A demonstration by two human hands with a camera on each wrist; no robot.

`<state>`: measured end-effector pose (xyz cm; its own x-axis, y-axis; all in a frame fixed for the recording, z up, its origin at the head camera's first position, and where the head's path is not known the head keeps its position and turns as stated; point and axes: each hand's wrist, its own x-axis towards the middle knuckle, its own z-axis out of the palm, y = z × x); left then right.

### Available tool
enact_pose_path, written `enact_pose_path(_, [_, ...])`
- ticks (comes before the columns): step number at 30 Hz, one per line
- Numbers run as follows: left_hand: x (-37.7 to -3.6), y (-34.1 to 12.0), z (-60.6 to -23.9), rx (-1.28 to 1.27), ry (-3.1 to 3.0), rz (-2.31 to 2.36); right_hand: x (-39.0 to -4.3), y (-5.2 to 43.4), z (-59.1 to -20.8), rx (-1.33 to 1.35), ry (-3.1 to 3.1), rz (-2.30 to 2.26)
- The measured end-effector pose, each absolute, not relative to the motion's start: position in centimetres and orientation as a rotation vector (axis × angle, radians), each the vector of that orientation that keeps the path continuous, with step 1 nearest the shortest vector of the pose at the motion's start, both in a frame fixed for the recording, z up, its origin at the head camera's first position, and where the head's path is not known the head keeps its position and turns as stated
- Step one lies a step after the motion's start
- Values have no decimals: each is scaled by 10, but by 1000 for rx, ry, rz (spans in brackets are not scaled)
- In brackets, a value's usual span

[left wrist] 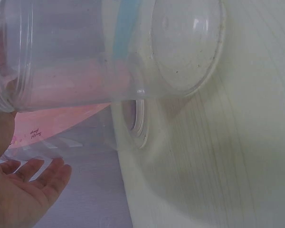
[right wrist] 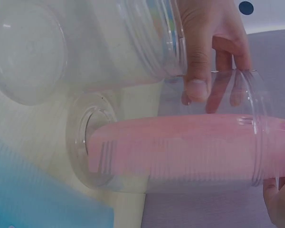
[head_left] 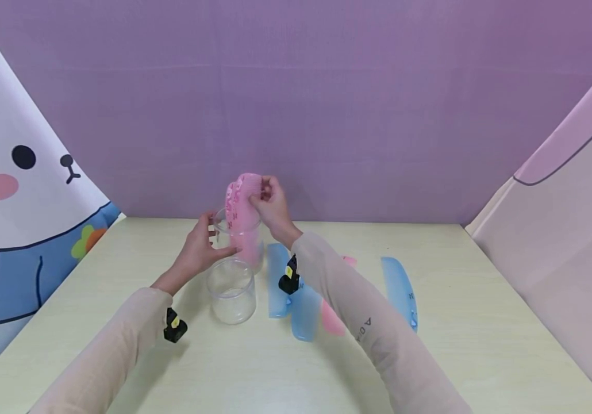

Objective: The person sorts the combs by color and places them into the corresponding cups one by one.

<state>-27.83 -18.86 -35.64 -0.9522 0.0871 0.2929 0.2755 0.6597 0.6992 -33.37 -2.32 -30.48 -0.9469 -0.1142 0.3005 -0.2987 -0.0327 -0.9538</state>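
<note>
From the head view we see the left hand (head_left: 195,250) curled around the far jar (head_left: 222,237), thumb on the near side and fingers on the other. The right hand (head_left: 274,210), its fingers bent, pinches a pink comb by its upper edge. The pink combs (head_left: 246,215) stand overlapping in the far jar, their tops above its rim. We find the near jar (head_left: 232,290) upright just in front. On the table (head_left: 223,368), two blue combs (head_left: 279,284) lie right of the jars, another pink piece (head_left: 332,319) shows beside the right sleeve (head_left: 348,293), and a lone blue comb (head_left: 398,287) lies farther right.

From the left wrist we see pink through both clear jars and the left hand's fingers against the far jar.

From the right wrist we see a pink comb reaching down to the far jar's base, the right hand's fingers at its upper end.
</note>
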Motion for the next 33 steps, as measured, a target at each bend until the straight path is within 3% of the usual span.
enact_pose_path(23, [-277,-189,-356,-290,-2654,-1181,-337,-25,-310,612,-2124,1945])
enact_pose_path(33, [-278,-188,-356,-302,-2655,-1175,-340,-25,-311,548,-2236,1844])
